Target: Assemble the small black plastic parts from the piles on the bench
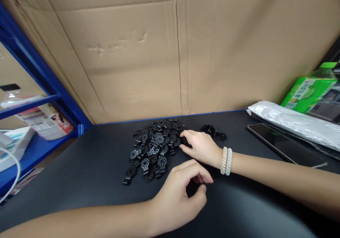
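A heap of small black plastic clips (159, 139), each with a round perforated disc and a short tab, lies on the black table (87, 181). At the heap's right edge is my right hand (202, 144), palm down, thumb and index finger apart beside the nearest clips. Nothing is visibly gripped there, though its other fingers are hidden. My left hand (183, 192) hovers nearer to me, in front of the heap. Its fingers are curved, with a gap between fingertips and thumb and nothing seen in it. Beyond my right hand lies a smaller group of black parts (212, 130).
A phone-like dark tablet (281, 142) and a silvery plastic packet (292, 121) lie at the right, near a green-labelled bottle (308, 89). Cardboard (132, 61) stands behind the table. A blue shelf (50, 149) at the left holds a large bottle (45, 119).
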The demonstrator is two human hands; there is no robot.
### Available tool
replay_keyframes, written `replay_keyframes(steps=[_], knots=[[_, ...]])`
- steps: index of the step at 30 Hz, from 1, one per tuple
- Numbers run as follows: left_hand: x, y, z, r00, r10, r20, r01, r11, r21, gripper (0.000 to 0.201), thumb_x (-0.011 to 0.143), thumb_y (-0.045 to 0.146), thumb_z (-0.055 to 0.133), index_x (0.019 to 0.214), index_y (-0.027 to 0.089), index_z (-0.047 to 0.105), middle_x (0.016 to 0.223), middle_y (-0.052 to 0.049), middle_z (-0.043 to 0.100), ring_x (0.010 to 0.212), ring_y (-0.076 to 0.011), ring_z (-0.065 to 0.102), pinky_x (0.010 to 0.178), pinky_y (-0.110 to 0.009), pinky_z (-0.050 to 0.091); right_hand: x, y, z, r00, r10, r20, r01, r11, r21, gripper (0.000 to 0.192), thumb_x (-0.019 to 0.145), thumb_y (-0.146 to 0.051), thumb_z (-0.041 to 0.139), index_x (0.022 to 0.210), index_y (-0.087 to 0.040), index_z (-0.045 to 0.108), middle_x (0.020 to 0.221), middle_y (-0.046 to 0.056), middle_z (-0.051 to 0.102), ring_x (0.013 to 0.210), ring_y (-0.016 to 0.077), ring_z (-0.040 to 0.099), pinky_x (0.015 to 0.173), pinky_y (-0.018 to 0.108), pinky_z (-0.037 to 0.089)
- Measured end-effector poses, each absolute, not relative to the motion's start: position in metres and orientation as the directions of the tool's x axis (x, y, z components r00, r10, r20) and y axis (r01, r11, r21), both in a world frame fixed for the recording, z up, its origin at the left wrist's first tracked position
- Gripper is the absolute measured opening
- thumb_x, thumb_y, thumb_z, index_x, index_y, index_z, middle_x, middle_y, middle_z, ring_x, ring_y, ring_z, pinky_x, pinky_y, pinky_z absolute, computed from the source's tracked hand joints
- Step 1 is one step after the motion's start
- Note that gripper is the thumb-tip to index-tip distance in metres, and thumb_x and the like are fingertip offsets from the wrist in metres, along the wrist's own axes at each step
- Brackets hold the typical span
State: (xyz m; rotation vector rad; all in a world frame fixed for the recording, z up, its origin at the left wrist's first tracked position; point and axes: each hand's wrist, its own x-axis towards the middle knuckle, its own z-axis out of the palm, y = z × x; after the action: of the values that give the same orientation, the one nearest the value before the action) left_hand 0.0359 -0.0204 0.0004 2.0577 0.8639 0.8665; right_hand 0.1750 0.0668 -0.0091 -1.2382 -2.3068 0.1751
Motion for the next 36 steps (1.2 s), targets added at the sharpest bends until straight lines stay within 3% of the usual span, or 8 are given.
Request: replay_keyframes(steps=[7,14,20,25,27,30,33,36], knots=[[0.034,-0.018,-0.001,0.502,0.815,0.289,0.279,-0.469,0.838,0.024,0.073,-0.003,0.051,0.083,0.017,0.061,0.080,-0.001,0.061,0.075,-0.0144,0.058,0.072,-0.025,0.048,0.201,0.057,-0.003,-0.441,0.803,0.400,0.633,0.595,-0.495,0.011,0.082,-0.010,0.057,0.074,-0.017,0.060,0.067,-0.001,0.063,0.059,0.0123,0.058,0.058,0.023,0.046],[0.037,-0.016,-0.003,0.347,0.922,0.172,0.125,-0.227,0.966,0.009,0.084,0.011,0.053,0.085,0.019,0.051,0.081,0.001,0.057,0.072,-0.0123,0.057,0.068,-0.025,0.049,0.220,0.023,-0.006,-0.275,0.817,0.506,0.478,0.573,-0.666,0.007,0.085,-0.019,0.060,0.077,-0.018,0.061,0.067,0.000,0.063,0.056,0.0121,0.060,0.049,0.021,0.051],[0.036,-0.012,-0.004,0.305,0.950,0.059,-0.111,-0.026,0.994,0.017,0.086,0.025,0.062,0.091,0.019,0.047,0.078,0.002,0.060,0.066,-0.0108,0.061,0.065,-0.026,0.052,0.227,0.008,0.000,-0.499,0.365,0.786,0.384,0.906,-0.177,0.014,0.085,-0.007,0.058,0.085,-0.021,0.061,0.073,0.004,0.065,0.065,0.0159,0.061,0.060,0.029,0.053],[0.034,-0.010,-0.002,0.260,0.958,0.123,-0.131,-0.091,0.987,0.023,0.076,0.018,0.072,0.085,0.019,0.051,0.083,0.000,0.066,0.073,-0.0122,0.063,0.071,-0.025,0.052,0.232,0.009,0.000,-0.656,0.280,0.701,0.334,0.940,-0.063,0.012,0.089,-0.010,0.054,0.091,-0.019,0.062,0.078,0.008,0.065,0.067,0.0179,0.059,0.058,0.030,0.050],[0.034,-0.010,-0.002,0.235,0.960,0.154,-0.103,-0.133,0.986,0.024,0.073,0.016,0.074,0.085,0.019,0.054,0.085,-0.001,0.066,0.078,-0.0143,0.064,0.074,-0.027,0.053,0.228,0.007,-0.001,-0.632,0.338,0.697,0.306,0.936,-0.176,0.012,0.089,-0.011,0.053,0.090,-0.020,0.061,0.078,0.007,0.064,0.067,0.0169,0.058,0.059,0.030,0.049],[0.034,-0.010,-0.003,0.206,0.957,0.205,-0.042,-0.200,0.979,0.018,0.072,0.016,0.074,0.083,0.018,0.060,0.083,-0.001,0.063,0.081,-0.0159,0.062,0.077,-0.028,0.053,0.219,0.002,-0.002,-0.537,0.598,0.595,0.247,0.786,-0.568,0.009,0.087,-0.012,0.055,0.088,-0.021,0.057,0.077,0.003,0.060,0.066,0.0136,0.057,0.060,0.026,0.051],[0.033,-0.009,-0.005,0.213,0.957,0.196,-0.020,-0.197,0.980,0.016,0.073,0.015,0.073,0.084,0.018,0.062,0.084,-0.001,0.062,0.081,-0.0149,0.061,0.075,-0.026,0.053,0.211,-0.003,-0.002,-0.522,0.798,0.300,0.070,0.391,-0.918,0.011,0.083,-0.017,0.058,0.086,-0.021,0.048,0.078,0.000,0.056,0.065,0.0118,0.056,0.057,0.025,0.055],[0.032,-0.009,-0.006,0.245,0.952,0.184,-0.008,-0.188,0.982,0.020,0.074,0.013,0.073,0.091,0.021,0.065,0.090,0.000,0.063,0.085,-0.0145,0.060,0.077,-0.025,0.052,0.209,-0.002,-0.003,-0.588,0.804,0.086,-0.113,0.024,-0.993,0.019,0.083,-0.025,0.060,0.089,-0.021,0.042,0.078,-0.002,0.053,0.067,0.0124,0.057,0.055,0.027,0.056]])
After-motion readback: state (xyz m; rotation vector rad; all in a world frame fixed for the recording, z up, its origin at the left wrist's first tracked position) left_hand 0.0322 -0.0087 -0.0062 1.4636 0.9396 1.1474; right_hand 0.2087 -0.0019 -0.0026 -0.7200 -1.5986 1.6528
